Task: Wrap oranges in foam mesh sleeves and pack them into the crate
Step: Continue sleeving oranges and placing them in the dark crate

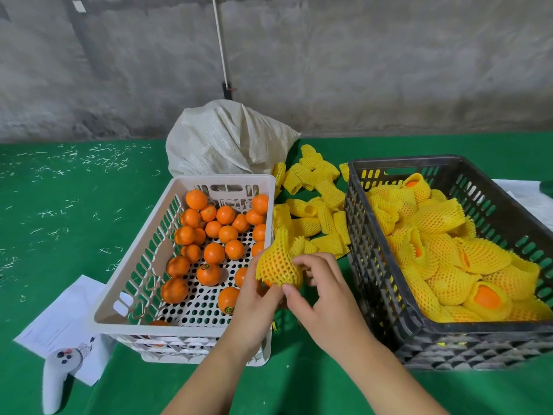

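On a green table [89,187] scattered with pale shreds, a white handheld controller [55,381] lies on sheets of paper [59,319] at the near left, beside a white perforated crate [140,244] holding loose bare oranges [209,235], some with small stickers. Just right of that crate's near corner, the person's left hand [254,304] cups from below an orange partly pushed into a yellow foam mesh sleeve [276,262], fingers curled round the fruit's underside where a sliver of peel shows, while the right hand [320,295] pinches the sleeve's lower edge between thumb and fingers, apparently to draw it over the fruit. Behind, a woven sack [224,142] slumps against the grey wall, and a heap of empty sleeves [314,205] lies between the two crates. At right, the black crate [389,295] is well filled with wrapped oranges [454,265]. The mesh looks light, soft and stretchy, likely to spring back or snag if tugged by one strand, so it is best gripped at its rim on opposite sides; the orange seems firm, moderately heavy and smooth-skinned, best held in the palm instead of squeezed. Wrapped fruit should cushion well once set among the others in the black crate.
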`<action>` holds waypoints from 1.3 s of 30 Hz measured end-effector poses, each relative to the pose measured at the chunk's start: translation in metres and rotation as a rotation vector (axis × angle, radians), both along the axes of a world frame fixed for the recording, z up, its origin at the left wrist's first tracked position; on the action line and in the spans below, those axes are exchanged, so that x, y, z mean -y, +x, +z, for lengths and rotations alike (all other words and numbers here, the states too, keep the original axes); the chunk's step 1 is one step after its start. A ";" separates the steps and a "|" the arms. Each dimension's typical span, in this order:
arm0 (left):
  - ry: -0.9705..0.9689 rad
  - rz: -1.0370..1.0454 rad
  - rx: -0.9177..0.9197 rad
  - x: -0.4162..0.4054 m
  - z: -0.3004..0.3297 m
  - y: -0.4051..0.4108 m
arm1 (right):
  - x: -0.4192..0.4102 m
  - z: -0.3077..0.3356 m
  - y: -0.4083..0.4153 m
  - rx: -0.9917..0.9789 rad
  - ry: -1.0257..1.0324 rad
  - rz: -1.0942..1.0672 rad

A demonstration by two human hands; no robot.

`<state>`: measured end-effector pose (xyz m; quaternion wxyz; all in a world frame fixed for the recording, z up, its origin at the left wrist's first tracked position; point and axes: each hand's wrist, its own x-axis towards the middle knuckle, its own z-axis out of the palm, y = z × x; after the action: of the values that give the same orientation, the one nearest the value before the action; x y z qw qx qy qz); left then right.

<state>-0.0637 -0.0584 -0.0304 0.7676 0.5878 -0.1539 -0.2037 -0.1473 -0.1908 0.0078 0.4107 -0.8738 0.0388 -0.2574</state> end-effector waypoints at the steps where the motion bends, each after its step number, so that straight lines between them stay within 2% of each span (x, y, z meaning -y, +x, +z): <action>1: -0.022 -0.058 -0.020 -0.004 0.000 0.001 | 0.000 -0.001 0.001 -0.005 -0.001 0.004; 5: 0.042 -0.144 0.003 -0.009 -0.003 0.006 | 0.004 -0.006 0.004 0.019 -0.020 -0.014; 9: 0.055 -0.046 0.027 -0.003 -0.002 0.003 | 0.008 -0.001 0.009 0.044 -0.086 0.026; 13: 0.094 0.024 0.037 0.001 -0.002 0.000 | 0.007 0.000 0.014 0.209 -0.147 -0.111; 17: 0.043 0.126 -0.042 0.005 -0.002 0.001 | -0.003 -0.003 0.013 0.221 -0.201 -0.035; 20: -0.003 0.158 -0.059 0.003 -0.002 0.000 | -0.011 -0.008 0.006 0.059 -0.033 0.026; 24: 0.087 0.155 0.058 -0.001 0.002 -0.005 | -0.017 -0.003 0.001 -0.078 0.635 -0.014; 26: 0.162 0.108 0.172 0.000 0.004 -0.008 | -0.021 0.002 0.008 -0.194 0.852 0.068; 28: 0.222 0.039 0.223 0.001 0.003 -0.009 | -0.024 0.003 0.013 -0.255 0.868 0.062; 34: 0.252 -0.051 0.328 0.001 0.004 -0.011 | -0.008 -0.001 0.013 -0.210 1.018 -0.022; 37: 0.243 -0.106 0.312 0.004 0.004 -0.011 | -0.005 -0.001 0.013 -0.174 1.122 -0.046; 39: 0.239 -0.127 0.294 0.003 0.003 -0.010 | 0.001 0.002 0.012 -0.159 1.093 -0.124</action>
<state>-0.0740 -0.0616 -0.0277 0.6474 0.6873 -0.2756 -0.1806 -0.1349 -0.1917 0.0095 0.7842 -0.5465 0.2489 -0.1565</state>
